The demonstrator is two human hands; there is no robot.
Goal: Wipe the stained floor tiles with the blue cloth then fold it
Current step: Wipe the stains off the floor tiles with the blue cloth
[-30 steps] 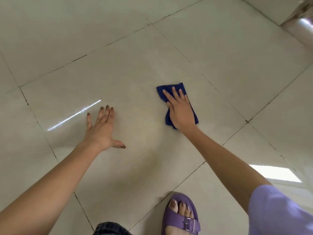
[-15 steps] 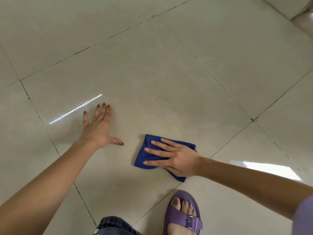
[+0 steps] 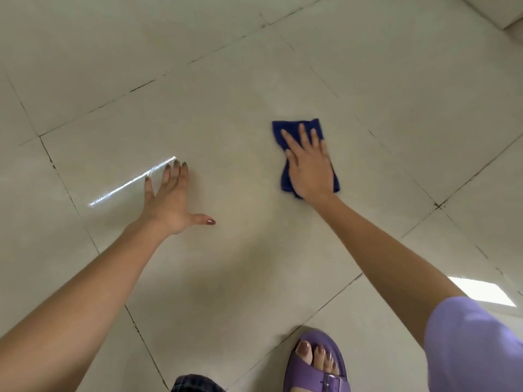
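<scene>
A small blue cloth lies bunched on a large cream floor tile, right of centre. My right hand presses flat on top of it with straight fingers pointing away from me, covering most of the cloth. My left hand rests flat on the same tile further left, fingers spread and thumb out, holding nothing. The tile looks faintly dull and smeared around the cloth.
Dark grout lines cross the glossy cream floor. My foot in a purple sandal stands at the bottom edge, with a dark trouser knee beside it. Bright light reflections lie on the tiles.
My right hand has slid the cloth from near my foot back out and to the right, away from me, fingers now pointing forward. My left hand stays planted in place.
</scene>
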